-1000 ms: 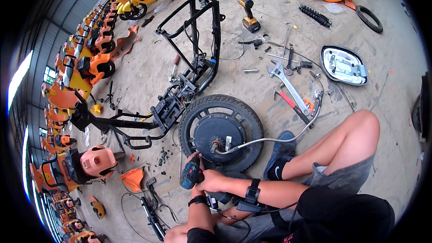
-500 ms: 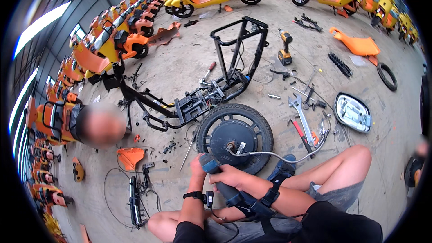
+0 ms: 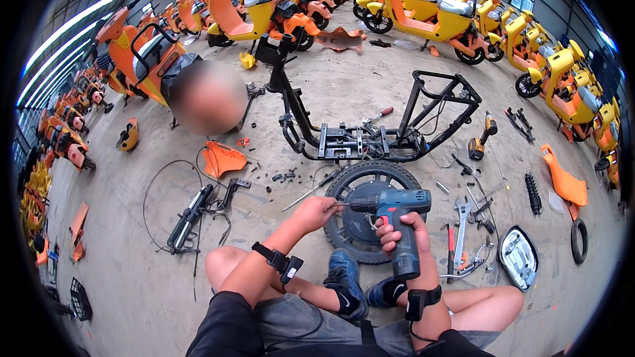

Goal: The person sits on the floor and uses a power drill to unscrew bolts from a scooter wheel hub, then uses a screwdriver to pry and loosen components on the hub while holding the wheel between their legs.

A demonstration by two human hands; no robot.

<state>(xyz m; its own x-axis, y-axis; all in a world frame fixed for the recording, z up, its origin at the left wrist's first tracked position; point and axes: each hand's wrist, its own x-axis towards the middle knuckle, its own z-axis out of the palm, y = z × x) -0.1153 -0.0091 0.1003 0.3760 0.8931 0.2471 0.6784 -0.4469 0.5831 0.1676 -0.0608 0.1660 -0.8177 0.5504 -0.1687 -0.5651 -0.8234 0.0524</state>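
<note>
My right hand [image 3: 405, 233] is wrapped round the grip of a blue cordless drill [image 3: 405, 201], held level with its chuck toward the left. Closed in a pinch, my left hand [image 3: 317, 214] has its fingertips on the thin bit [image 3: 343, 203] that sticks out of the chuck. Beneath the drill a motor wheel with a black tyre [image 3: 340, 184] lies flat on the floor; the drill and my hands hide part of its hub. Just beyond the wheel is a bare black scooter frame [image 3: 311, 129].
To the right lie an adjustable wrench [image 3: 461, 221], a red-handled tool [image 3: 450, 248], a metal-lined shell [image 3: 518, 258] and a yellow-black drill [image 3: 482, 137]. A shock absorber [image 3: 190, 219] and an orange panel [image 3: 223, 158] are at left. Rows of scooters [image 3: 417, 10] stand behind.
My view has swung left, so the scene sits further right. The drill has come up over the wheel and now points left. My left hand has moved to its bit.
</note>
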